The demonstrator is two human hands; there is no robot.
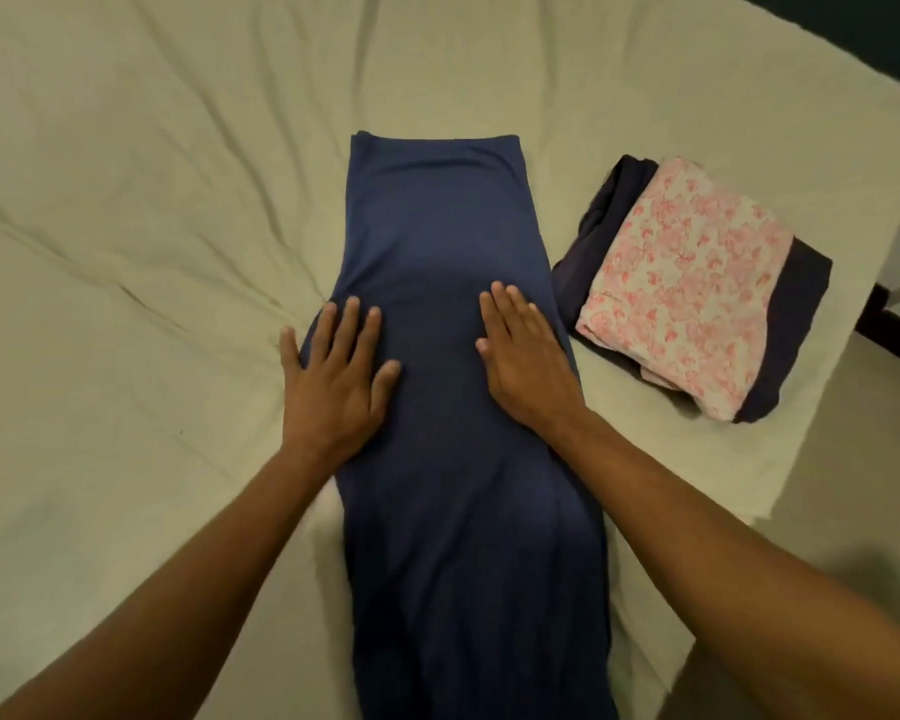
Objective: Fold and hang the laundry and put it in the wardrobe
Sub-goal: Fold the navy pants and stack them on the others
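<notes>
— Status of folding?
— Partly done. Pink floral piece [681,288] folded, stacked on dark garment [796,324] at right of bed [126,200].
— Current item?
— Blue garment [437,252] flat mid-bed, in a long strip. Left hand [333,376] and right hand [526,350] pressing it, fingers straight, gripping nothing. Hanging, wardrobe outstanding.

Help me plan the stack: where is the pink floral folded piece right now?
In the head view, the pink floral piece lies right of the blue garment, atop a dark folded garment near the bed's right edge.
</notes>
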